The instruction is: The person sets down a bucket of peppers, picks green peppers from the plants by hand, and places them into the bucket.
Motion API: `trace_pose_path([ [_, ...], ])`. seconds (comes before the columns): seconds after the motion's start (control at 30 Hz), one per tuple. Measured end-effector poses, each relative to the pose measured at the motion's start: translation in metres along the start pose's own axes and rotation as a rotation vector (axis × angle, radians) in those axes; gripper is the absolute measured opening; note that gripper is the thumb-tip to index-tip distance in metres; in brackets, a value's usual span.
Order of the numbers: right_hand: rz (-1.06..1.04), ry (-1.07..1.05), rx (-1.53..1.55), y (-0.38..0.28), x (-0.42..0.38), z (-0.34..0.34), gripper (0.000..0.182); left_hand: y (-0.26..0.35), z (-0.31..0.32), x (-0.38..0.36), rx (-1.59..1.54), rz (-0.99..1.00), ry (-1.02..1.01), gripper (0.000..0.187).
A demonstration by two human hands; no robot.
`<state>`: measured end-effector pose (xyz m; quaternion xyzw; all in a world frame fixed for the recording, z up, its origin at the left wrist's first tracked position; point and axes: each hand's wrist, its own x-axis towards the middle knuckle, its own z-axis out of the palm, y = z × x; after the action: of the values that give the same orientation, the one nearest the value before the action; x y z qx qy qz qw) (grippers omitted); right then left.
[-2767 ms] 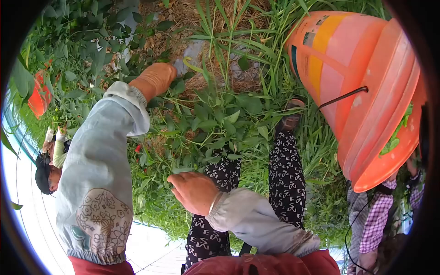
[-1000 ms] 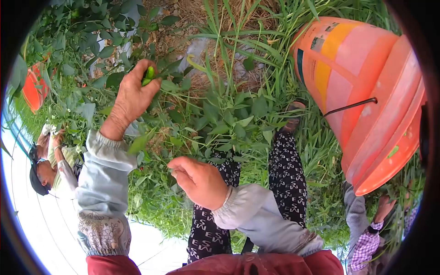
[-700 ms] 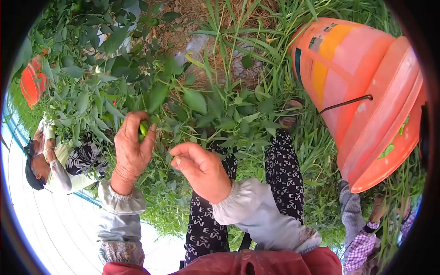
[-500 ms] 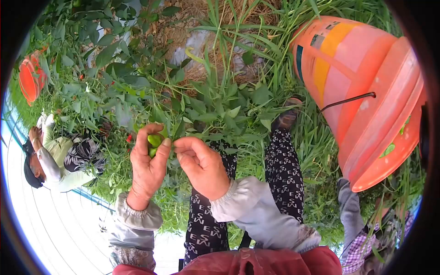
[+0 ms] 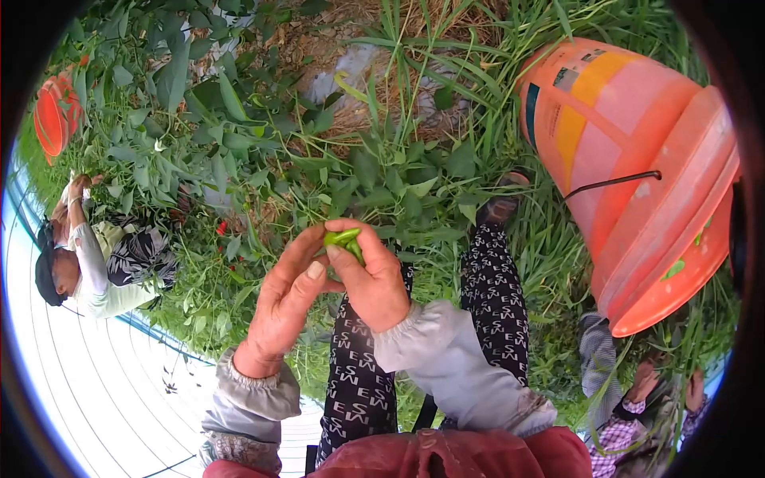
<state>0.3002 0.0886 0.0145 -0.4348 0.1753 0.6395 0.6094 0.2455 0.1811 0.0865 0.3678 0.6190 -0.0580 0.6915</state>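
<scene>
Green peppers (image 5: 347, 240) show between my two hands, above my left knee. My right hand (image 5: 368, 275) is closed on them, with the thumb pressed along their lower side. My left hand (image 5: 288, 291) touches the right one from the left side; its fingers are curved and partly hidden behind the peppers, so I cannot tell how much of them it holds. Leafy pepper plants (image 5: 374, 179) stand just beyond both hands.
A large orange bucket (image 5: 629, 159) leans at the right. Another orange bucket (image 5: 54, 123) is at the far left. A person in a dark cap (image 5: 52, 275) crouches at the left; another person's checked sleeve (image 5: 617, 438) shows at the lower right.
The green peppers have passed from my left hand to my right. My left hand has moved right against my right hand. The person at the left has raised their hands.
</scene>
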Motion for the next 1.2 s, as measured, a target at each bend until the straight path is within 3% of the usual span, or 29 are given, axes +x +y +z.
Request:
trace_pose_path([
  [0.07,-0.048,0.13,-0.096,-0.006,0.001,-0.001,0.02,-0.002,-0.016,0.009,0.503,0.024,-0.035,0.05],
  [0.1,-0.029,0.102,-0.039,-0.01,0.001,0.001,0.02,-0.004,-0.018,0.013,0.509,0.055,-0.06,0.038],
  [0.13,-0.009,0.078,0.016,-0.014,0.0,0.002,0.021,-0.002,-0.016,0.016,0.508,0.056,-0.056,0.038],
  [0.23,0.042,0.04,0.25,-0.021,0.0,0.0,0.022,-0.003,-0.007,0.019,0.113,-0.108,-0.146,0.032],
  [0.37,0.076,0.101,0.265,-0.02,-0.001,0.0,0.022,-0.01,-0.016,0.014,0.239,-0.229,-0.194,0.032],
  [0.47,0.197,0.14,0.349,-0.026,-0.001,-0.001,0.022,-0.002,-0.017,0.013,0.137,-0.273,-0.301,0.035],
  [0.53,0.173,0.119,0.374,-0.019,-0.001,-0.002,0.023,-0.011,-0.016,0.011,0.103,-0.228,-0.241,0.032],
  [0.6,0.156,0.095,0.394,-0.016,-0.002,-0.002,0.023,-0.02,-0.017,0.011,0.428,-0.143,-0.234,0.023],
  [0.67,0.141,0.121,0.383,-0.019,-0.002,-0.001,0.022,-0.01,-0.013,0.011,0.527,-0.201,-0.231,0.016],
  [0.73,0.195,0.112,0.385,-0.019,-0.003,-0.001,0.022,-0.002,-0.016,0.013,0.98,-0.054,-0.349,0.019],
  [0.77,0.251,0.106,0.388,-0.018,-0.005,-0.002,0.022,-0.002,-0.019,0.014,0.974,-0.057,-0.351,0.019],
  [0.83,0.273,0.069,0.368,-0.016,-0.007,-0.002,0.022,0.001,-0.027,0.015,1.303,0.285,-0.533,0.023],
  [0.87,0.291,0.03,0.353,-0.014,-0.007,-0.001,0.022,0.004,-0.027,0.015,1.298,0.288,-0.535,0.023],
  [0.97,0.267,0.034,0.246,-0.005,-0.008,0.004,0.018,0.005,-0.03,0.013,1.709,0.383,-0.586,0.014],
  [1.0,0.224,0.025,0.168,-0.001,-0.008,0.006,0.017,-0.001,-0.035,0.016,1.707,0.383,-0.586,0.014],
  [1.07,0.222,0.053,0.166,-0.002,-0.01,0.005,0.016,-0.015,-0.051,0.025,2.029,0.431,-0.535,0.012],
  [1.13,0.129,0.08,0.069,-0.016,-0.013,0.004,0.016,-0.014,-0.106,0.055,2.152,0.142,-0.431,0.018],
  [1.2,0.107,0.09,0.086,-0.023,-0.015,0.003,0.015,0.001,-0.087,0.061,2.028,0.139,-0.333,0.021],
])
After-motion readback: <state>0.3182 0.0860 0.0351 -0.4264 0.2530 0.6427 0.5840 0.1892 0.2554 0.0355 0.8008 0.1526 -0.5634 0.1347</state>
